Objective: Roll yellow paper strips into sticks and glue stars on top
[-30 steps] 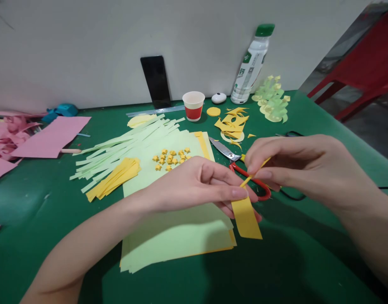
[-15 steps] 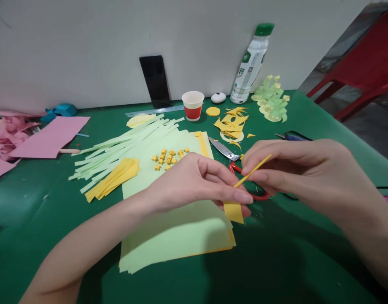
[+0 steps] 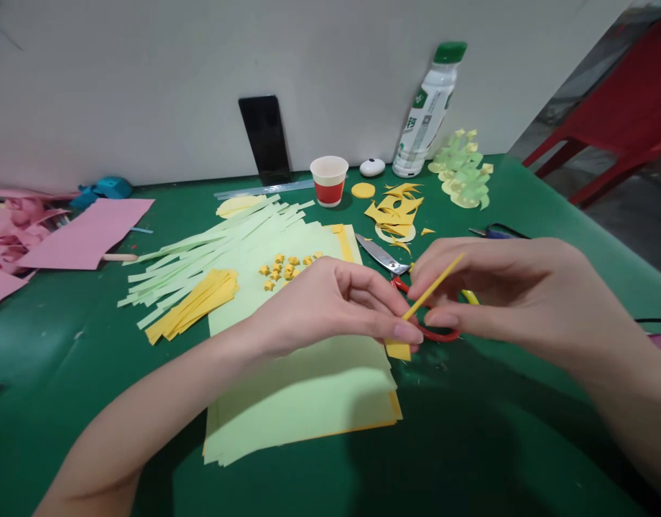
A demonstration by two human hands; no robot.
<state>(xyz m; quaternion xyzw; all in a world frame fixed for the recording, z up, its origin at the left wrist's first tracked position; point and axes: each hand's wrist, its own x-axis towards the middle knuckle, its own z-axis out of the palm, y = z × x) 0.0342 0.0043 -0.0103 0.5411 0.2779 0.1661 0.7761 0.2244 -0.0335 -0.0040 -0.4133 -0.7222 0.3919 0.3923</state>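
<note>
A narrow yellow paper strip [image 3: 434, 287] is pinched between the thumb and fingers of my left hand [image 3: 344, 305]. One thin end slants up to the right, and a wider flap hangs below the fingertips. My right hand [image 3: 503, 294] is close beside it with thumb and forefinger apart; the strip's thin end crosses in front of its fingers. Behind the hands, red-handled scissors [image 3: 381, 255] are partly hidden. Small folded yellow paper stars [image 3: 276, 271] sit on a stack of light green paper [image 3: 298, 402] under my left hand.
Yellow strips [image 3: 193, 305] and pale green strips [image 3: 201, 248] lie left of the stack. Behind are a paper cup [image 3: 329, 183], phone [image 3: 264, 140], bottle [image 3: 424, 118] and yellow scraps [image 3: 396, 210]. Pink paper [image 3: 88, 233] is at left, a green paper piece [image 3: 463, 172] at right.
My right thumb has moved away from the strip, leaving a gap to the forefinger. The strip's wider flap shows less below my left fingertips.
</note>
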